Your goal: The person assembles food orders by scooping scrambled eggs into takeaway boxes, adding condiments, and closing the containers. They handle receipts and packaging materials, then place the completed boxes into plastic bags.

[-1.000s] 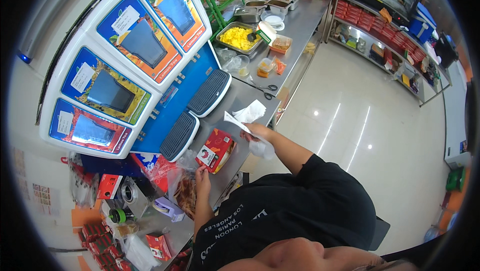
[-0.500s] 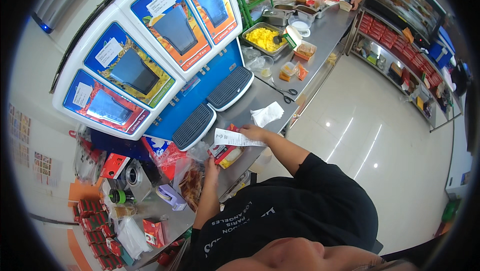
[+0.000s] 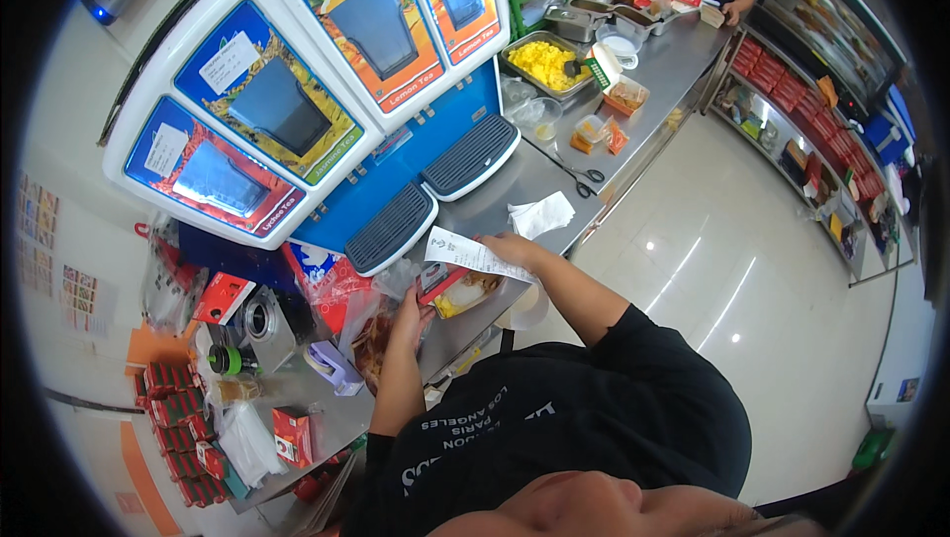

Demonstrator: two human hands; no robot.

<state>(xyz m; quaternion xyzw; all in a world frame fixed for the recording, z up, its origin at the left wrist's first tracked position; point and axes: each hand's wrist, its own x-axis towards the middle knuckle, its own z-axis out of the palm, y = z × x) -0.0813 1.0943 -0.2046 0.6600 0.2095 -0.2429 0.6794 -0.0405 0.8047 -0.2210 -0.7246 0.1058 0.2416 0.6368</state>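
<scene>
Food shop with drinks dispenser (image 3: 322, 111)

Black T-shirt (image 3: 614, 418) on person, fabric matte, roomy, soft creases over front. Chest carries white lettering (image 3: 465, 428): few short lines of small block capitals, larger letters nearer neck, partly lost in folds. Right sleeve (image 3: 633, 337) short, plain black, loose at edge. Left sleeve (image 3: 379, 450) same black. Forearms (image 3: 579, 301) bare. Left hand (image 3: 408, 319), right hand (image 3: 510, 251) ungloved.
</scene>
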